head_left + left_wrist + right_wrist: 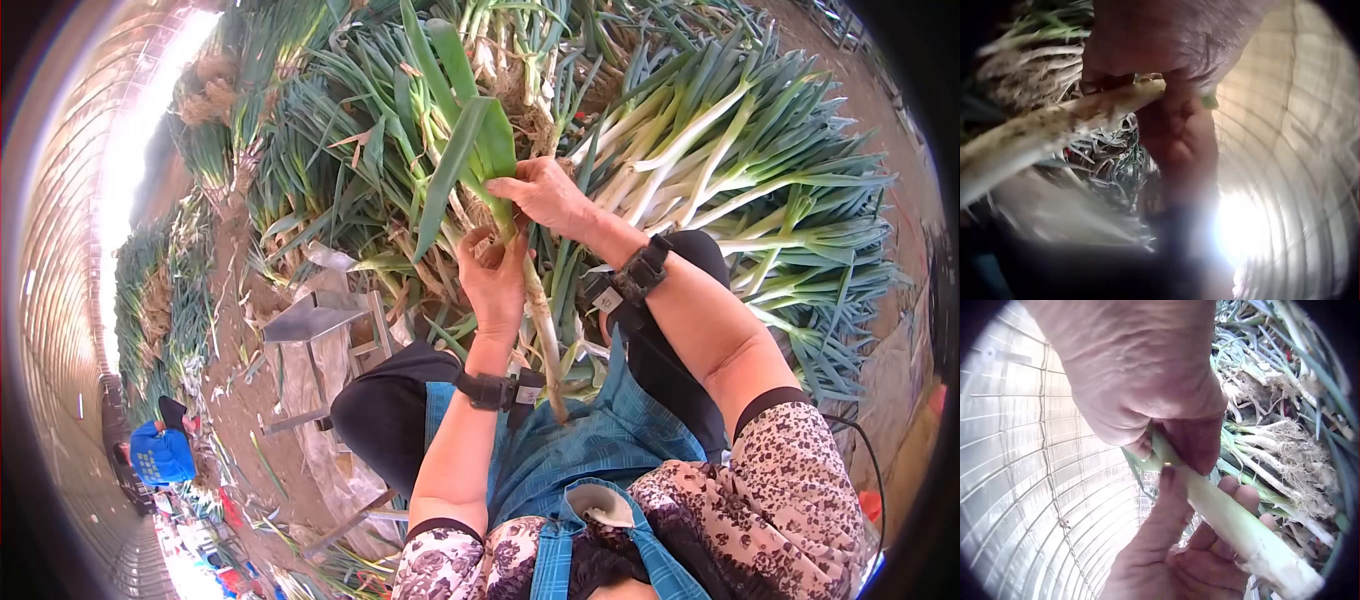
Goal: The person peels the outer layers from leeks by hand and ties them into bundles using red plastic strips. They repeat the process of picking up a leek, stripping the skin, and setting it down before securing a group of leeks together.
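A long green onion [541, 305] runs between both hands, its broad green leaves upward and its pale stalk hanging toward the lap. My right hand [548, 198] pinches it where the leaves meet the stalk. Just below, my left hand [493, 290] holds the stalk between thumb and fingers. In the right wrist view the white stalk [1232, 515] slants down past the left fingers, with the right hand [1147, 375] above. From the left wrist, the stalk [1041, 134] shows brownish, dirty outer skin; the leaves are mostly hidden there.
Cleaned green onions [690, 180] with white stalks lie piled at the right. Unpeeled bunches [320, 180] with roots and dry skins lie ahead and left. A metal frame [315, 318] stands beside the left knee. Farther left is a person in blue [160, 455].
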The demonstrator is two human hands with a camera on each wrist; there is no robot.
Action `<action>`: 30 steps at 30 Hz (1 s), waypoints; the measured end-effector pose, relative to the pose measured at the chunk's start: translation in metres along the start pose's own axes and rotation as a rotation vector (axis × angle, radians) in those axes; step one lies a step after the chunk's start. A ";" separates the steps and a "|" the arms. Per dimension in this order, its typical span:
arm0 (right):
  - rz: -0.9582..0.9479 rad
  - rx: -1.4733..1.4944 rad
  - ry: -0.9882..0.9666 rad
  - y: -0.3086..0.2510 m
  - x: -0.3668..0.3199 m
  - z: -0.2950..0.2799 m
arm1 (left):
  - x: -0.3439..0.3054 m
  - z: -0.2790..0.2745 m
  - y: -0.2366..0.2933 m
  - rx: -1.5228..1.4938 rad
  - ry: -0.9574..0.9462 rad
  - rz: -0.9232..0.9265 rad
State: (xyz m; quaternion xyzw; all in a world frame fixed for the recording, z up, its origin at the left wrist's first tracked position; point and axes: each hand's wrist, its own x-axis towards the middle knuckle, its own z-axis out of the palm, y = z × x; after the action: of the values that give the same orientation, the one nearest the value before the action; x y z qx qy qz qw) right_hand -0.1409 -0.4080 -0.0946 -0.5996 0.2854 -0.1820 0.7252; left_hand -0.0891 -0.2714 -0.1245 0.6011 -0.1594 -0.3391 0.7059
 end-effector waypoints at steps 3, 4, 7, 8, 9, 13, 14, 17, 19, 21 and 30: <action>-0.042 0.031 -0.134 0.026 0.014 -0.001 | 0.002 -0.010 -0.016 0.125 -0.009 0.183; 0.003 0.100 -0.275 0.012 0.007 -0.006 | 0.002 -0.015 -0.013 -0.021 -0.040 0.082; -0.042 0.139 -0.326 0.015 0.008 -0.009 | 0.004 -0.027 -0.003 -0.169 -0.088 -0.060; -0.025 0.089 -0.327 0.014 0.008 -0.010 | 0.004 -0.029 -0.002 -0.159 -0.089 -0.099; -0.024 0.092 -0.331 0.012 0.008 -0.010 | 0.003 -0.032 0.000 -0.149 -0.089 -0.139; 0.040 0.144 -0.353 0.014 0.013 -0.009 | -0.001 -0.024 0.004 -0.190 0.036 -0.085; 0.055 0.123 -0.317 0.013 0.012 -0.009 | 0.002 -0.026 -0.001 -0.190 0.037 -0.088; 0.072 0.074 -0.222 0.014 0.015 -0.005 | 0.008 -0.028 -0.010 -0.086 0.005 0.074; 0.076 0.053 -0.159 0.014 0.018 -0.003 | 0.007 -0.024 -0.012 0.093 0.023 0.325; 0.031 0.024 -0.005 0.014 0.016 0.002 | 0.004 -0.019 -0.013 0.122 0.016 0.327; -0.044 -0.002 0.178 0.009 0.029 -0.008 | 0.003 -0.045 -0.034 0.404 -0.020 0.157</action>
State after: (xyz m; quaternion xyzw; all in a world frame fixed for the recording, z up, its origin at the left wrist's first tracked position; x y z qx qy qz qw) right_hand -0.1237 -0.4298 -0.1100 -0.5878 0.3357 -0.2500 0.6924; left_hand -0.0686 -0.2419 -0.1677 0.7127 -0.2774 -0.2500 0.5938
